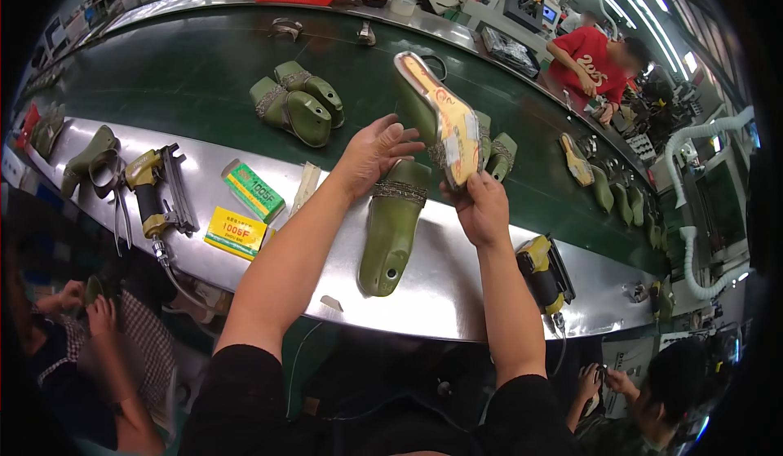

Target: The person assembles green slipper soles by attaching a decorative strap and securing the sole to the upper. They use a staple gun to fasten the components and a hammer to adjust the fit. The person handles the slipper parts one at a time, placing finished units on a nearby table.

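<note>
My right hand [481,207] is closed on one end of a green shoe last [457,134], lifted with its sole side showing. A pale insole with a clear film covers that side. My left hand [375,152] holds nothing; its fingers are stretched out and apart, just left of the raised last. Beneath and between my hands, a second green shoe last [390,240] lies on the metal bench edge, a dark textured strap across it. Part of a pale strip [307,185] shows beside my left forearm.
Left on the metal ledge [326,281] are a yellow-black staple gun [151,187], pincers [121,203], a green box [253,191] and a yellow box [235,232]. Another staple gun [542,272] lies right. Strapped lasts [298,105] sit on the green belt [204,64]. Co-workers sit nearby.
</note>
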The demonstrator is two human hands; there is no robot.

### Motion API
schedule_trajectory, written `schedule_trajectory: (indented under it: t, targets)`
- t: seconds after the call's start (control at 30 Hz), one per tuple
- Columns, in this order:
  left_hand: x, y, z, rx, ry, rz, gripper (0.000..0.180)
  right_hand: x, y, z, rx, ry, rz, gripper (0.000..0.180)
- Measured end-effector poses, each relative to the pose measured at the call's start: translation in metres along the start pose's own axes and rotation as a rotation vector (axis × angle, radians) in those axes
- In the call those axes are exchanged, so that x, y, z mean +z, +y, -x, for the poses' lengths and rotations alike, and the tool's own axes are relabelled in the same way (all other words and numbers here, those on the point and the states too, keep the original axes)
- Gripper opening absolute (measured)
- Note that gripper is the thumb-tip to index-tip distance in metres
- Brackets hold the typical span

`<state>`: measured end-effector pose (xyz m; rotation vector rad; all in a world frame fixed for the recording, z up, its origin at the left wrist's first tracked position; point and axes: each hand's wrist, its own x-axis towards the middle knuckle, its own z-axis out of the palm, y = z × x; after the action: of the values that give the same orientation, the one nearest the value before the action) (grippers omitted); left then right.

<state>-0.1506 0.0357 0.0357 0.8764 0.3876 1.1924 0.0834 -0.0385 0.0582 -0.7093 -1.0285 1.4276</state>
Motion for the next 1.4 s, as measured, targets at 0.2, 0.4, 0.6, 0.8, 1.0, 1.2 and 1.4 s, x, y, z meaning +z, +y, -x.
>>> schedule_trajectory:
  t: [0.2,0.4,0.6,0.8,1.0,1.2,1.4]
  targets:
    - [0.050,0.017,0.027,0.239,-0.075,-0.179,0.090,0.006,-0.021,0.054,0.049,0.008,0.429,0.048]
    - [0.082,0.019,0.061,0.678,-0.275,-0.930,0.105,0.051,-0.083,0.125,-0.007,-0.029,0.285,0.088]
    - [0.107,0.017,0.073,0.495,-0.831,-1.142,0.075,0.048,-0.060,0.174,0.129,0.073,0.634,0.099]
    - [0.046,0.002,0.035,0.403,-0.137,-0.917,0.052,0.022,0.009,0.179,-0.281,0.073,1.316,0.091]
    - [-0.019,-0.027,-0.001,0.408,0.282,-0.949,0.045,0.012,0.010,0.161,-0.198,0.034,1.091,0.097]
    - [-0.027,-0.030,-0.031,0.249,0.424,-0.837,0.049,-0.001,0.007,0.161,-0.152,0.040,1.047,0.101]
    - [-0.101,0.003,-0.141,0.211,0.576,-1.178,0.060,-0.008,0.006,0.157,-0.197,-0.038,1.079,0.113]
